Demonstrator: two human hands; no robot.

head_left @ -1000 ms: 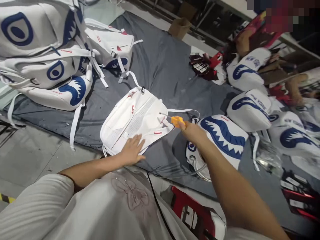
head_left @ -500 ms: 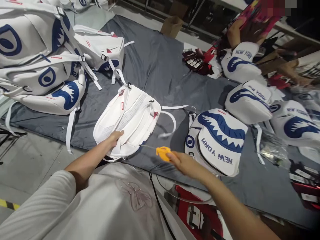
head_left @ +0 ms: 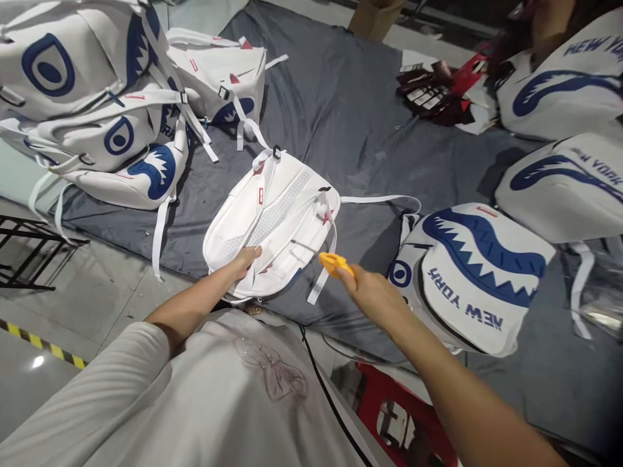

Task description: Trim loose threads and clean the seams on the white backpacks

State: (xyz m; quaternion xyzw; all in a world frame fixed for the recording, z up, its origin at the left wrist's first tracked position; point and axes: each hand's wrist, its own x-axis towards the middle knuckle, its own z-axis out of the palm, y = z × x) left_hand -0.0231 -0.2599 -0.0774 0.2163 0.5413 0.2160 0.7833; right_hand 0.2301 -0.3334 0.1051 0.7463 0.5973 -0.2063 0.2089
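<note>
A white backpack [head_left: 232, 224] lies on the grey cloth in front of me, its padded, perforated back panel and shoulder straps facing up. My left hand [head_left: 247, 261] is closed on its near edge, by the lower end of a strap. In my right hand [head_left: 372, 292] is an orange-handled tool [head_left: 335, 264] with a thin, straight metal tip; its exact kind is unclear. The tip reaches over the backpack's right side; whether it touches cannot be told. White webbing straps trail from the backpack to the right and toward the far left.
White backpacks with blue eye prints [head_left: 47, 68] are piled at left. A NEW YORK backpack [head_left: 479, 266] lies right, with more beyond it. Dark red tags [head_left: 433, 97] lie at the back. A red stool [head_left: 413, 415] stands below the table. Another person's arm [head_left: 549, 29] shows top right.
The view has shifted, moving the bags at right outward. The orange tool has moved up, its tip now farther over the backpack. My left hand keeps its hold.
</note>
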